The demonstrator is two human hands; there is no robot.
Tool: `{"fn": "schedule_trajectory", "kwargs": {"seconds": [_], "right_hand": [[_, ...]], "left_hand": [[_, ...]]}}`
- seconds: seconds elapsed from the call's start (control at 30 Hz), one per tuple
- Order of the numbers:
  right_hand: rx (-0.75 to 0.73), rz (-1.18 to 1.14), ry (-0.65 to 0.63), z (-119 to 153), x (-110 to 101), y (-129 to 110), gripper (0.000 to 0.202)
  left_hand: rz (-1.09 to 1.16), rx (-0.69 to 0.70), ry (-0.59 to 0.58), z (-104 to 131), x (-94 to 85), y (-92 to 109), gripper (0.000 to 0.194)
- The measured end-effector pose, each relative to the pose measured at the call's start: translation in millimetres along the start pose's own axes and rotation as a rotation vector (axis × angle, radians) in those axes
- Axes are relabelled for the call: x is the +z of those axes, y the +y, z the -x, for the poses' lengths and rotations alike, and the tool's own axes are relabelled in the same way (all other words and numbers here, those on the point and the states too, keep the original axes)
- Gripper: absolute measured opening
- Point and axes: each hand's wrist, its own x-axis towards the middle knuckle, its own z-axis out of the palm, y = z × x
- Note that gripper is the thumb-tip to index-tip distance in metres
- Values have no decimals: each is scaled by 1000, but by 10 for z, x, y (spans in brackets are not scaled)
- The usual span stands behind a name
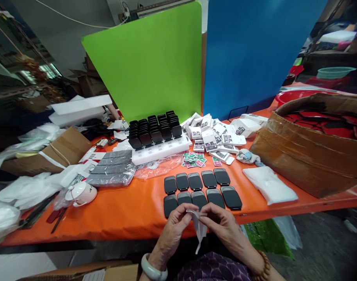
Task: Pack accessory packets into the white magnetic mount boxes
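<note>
My left hand (pixel 178 223) pinches one top edge of a thin, translucent white bag (pixel 199 231), and my right hand (pixel 222 224) grips the other edge. The bag hangs down between my fingers, over the table's front edge. Just beyond my hands, flat black rounded-square cases (pixel 195 181) lie in two rows on the orange table (pixel 128 212). My fingers overlap the near row in view. A flat stack of white, soft-looking bags (pixel 270 185) lies to the right.
Black pieces (pixel 156 136) stand in a white foam tray (pixel 163 151) at the back. Green and red cards (pixel 193 159) and a heap of white boxes (pixel 209 134) are beside it. A cardboard box (pixel 307 160) stands right; a white mug (pixel 81 193) sits left.
</note>
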Motion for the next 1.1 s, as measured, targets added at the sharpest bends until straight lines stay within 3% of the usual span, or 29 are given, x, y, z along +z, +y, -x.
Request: {"fn": "schedule_trajectory", "kwargs": {"seconds": [0.1,0.23,0.4,0.6,0.77,0.9,1.1], "right_hand": [[-26,114,51,1,12,12,24],[-63,182,36,-5,42,-2,23],[-22,142,25,-34,23,34,26],[92,4,-5,-77,-23,87,32],[105,-39,-79,-95,69,153,29],[146,-18,-106,-81,151,206,35],[236,-162,-209,-33,288,229,43]], "left_hand": [[89,-3,130,-9,22,-29,41],[-57,-8,206,-27,40,-82,55],[-78,-92,233,-1,48,-83,34],[26,-150,233,85,-17,-101,43],[55,-187,284,151,-72,-161,36],[206,-165,361,198,-59,-151,30],[547,-169,323,288,-29,-196,34]]}}
